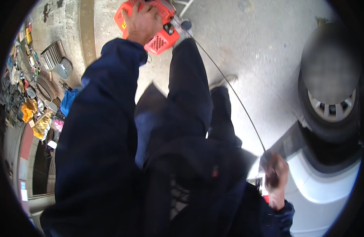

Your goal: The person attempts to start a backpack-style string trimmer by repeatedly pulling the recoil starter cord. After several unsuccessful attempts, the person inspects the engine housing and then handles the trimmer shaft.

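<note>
My left hand (143,23) presses down on the orange-red cover of a small engine (163,41), with its fingers spread over the top. The engine rests on the concrete floor by my foot, and its vented housing shows below the hand. From the engine a thin starter cord (233,87) stretches taut and slanting down to the right. At its end, beside my right hip, my right hand (280,177) is closed around a dark pull handle (271,173), blurred by motion.
To the right stands a light-coloured vehicle (320,189) with its wheel (332,104) close to me. Along the left wall lies a clutter of tools, a metal container (64,68), a blue bag (69,101) and yellow cloths (41,126). My legs straddle the concrete floor (265,59).
</note>
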{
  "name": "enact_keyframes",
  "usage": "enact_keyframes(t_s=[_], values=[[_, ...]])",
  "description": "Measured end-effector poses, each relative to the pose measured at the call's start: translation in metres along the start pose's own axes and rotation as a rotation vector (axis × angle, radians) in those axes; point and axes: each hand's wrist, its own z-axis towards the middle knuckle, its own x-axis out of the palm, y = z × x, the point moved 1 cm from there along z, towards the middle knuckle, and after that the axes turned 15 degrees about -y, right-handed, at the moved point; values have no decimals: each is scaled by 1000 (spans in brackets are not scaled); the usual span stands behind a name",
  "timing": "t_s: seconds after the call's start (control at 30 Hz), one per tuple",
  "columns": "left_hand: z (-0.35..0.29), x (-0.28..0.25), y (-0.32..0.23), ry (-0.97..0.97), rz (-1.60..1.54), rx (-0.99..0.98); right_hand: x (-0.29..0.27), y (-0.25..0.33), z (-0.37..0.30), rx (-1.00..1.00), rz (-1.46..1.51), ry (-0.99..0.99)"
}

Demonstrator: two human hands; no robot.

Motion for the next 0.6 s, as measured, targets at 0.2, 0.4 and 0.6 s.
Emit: enact_keyframes(t_s=[0.2, 0.4, 0.6], values=[[10, 7, -18, 203, 106, -46, -103, -30, -61, 455, -88, -458], [19, 6, -10, 219, 66, -27, 222, -99, 311, -115, 12, 90], [22, 8, -12, 235, 30, -30, 349, -90, 423, -350, 7, -31]])
